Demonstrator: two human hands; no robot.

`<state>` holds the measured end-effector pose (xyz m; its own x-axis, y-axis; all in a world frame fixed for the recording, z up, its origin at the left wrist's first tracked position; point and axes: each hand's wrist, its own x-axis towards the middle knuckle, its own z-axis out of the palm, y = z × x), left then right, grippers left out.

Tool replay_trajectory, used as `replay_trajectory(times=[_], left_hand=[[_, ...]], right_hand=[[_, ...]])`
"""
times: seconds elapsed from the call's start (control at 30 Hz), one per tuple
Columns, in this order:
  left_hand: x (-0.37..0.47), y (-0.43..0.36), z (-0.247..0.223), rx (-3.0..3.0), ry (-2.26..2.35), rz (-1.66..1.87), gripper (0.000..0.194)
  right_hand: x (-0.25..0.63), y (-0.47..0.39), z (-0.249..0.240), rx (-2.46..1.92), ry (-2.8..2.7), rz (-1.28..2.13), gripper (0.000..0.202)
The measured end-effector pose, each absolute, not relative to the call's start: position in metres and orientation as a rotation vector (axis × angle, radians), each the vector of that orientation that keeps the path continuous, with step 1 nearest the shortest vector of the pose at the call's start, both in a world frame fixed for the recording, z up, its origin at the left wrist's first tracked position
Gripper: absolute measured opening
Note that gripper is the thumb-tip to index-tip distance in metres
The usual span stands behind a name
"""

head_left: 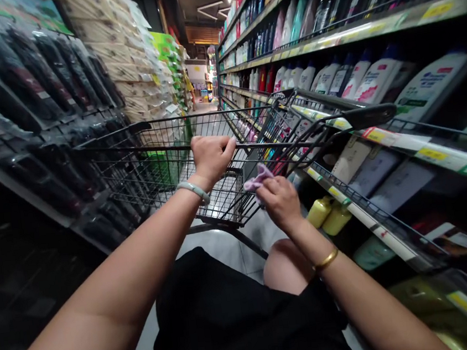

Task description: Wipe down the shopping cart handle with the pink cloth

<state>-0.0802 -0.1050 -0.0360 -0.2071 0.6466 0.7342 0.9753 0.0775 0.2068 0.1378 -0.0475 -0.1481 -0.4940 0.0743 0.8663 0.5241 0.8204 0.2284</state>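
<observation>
My left hand is wrapped round the handlebar of a black wire shopping cart. A pale bangle sits on that wrist. Just below the bar, my right hand is closed on a crumpled light purple cloth, part of which pokes out above the fingers. It is apart from the handlebar, and a gold bangle circles its wrist. Through the wire mesh, the cart's basket shows the floor and a few coloured shapes at its right side that I cannot make out.
Shelves of shampoo bottles run close along the right, with price strips on their edges. Packaged goods hang at the left, beside stacked beige packs. The tiled aisle floor stretches ahead between them.
</observation>
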Motion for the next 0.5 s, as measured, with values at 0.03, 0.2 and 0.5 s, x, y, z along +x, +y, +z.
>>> replay_trajectory(times=[0.03, 0.2, 0.5], left_hand=[[-0.08, -0.107, -0.035, -1.615, -1.921, -0.948, 0.052], [-0.071, -0.112, -0.027, -1.603, -2.009, -0.866, 0.053], [0.003, -0.087, -0.006, -1.965, -1.963, -0.704, 0.058]], right_hand=[[0.14, -0.049, -0.152, -0.441, -2.047, -0.561, 0.016], [0.144, -0.043, -0.148, -0.699, -1.804, -0.371, 0.024], [0.103, -0.051, -0.187, -0.665, -2.2, -0.24, 0.025]])
